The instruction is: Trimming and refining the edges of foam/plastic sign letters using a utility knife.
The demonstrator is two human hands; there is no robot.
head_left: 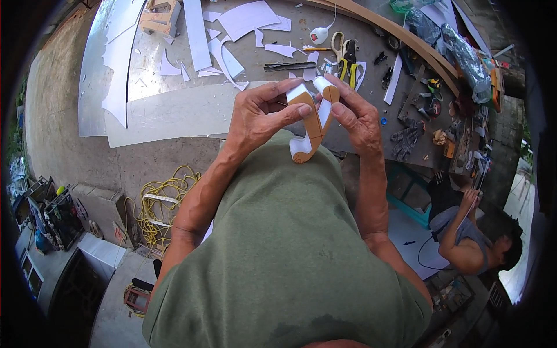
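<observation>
Both my hands hold a small curved wooden piece [311,129], tan with white paper partly stuck on it, close above my green shirt. My left hand [261,113] grips its left side, thumb laid across the top. From the right, my right hand [355,113] pinches the upper end, where a strip of white paper [321,87] stands up between my fingers. The piece's lower end [301,152] points down toward my chest.
The grey worktable [174,110] carries several white paper offcuts [243,20], scissors [339,46], yellow-handled pliers [351,64], a pencil [316,49], gloves [406,139] and curved wooden strips [406,37]. A yellow cord [162,203] lies on the floor. Another person [470,232] sits at lower right.
</observation>
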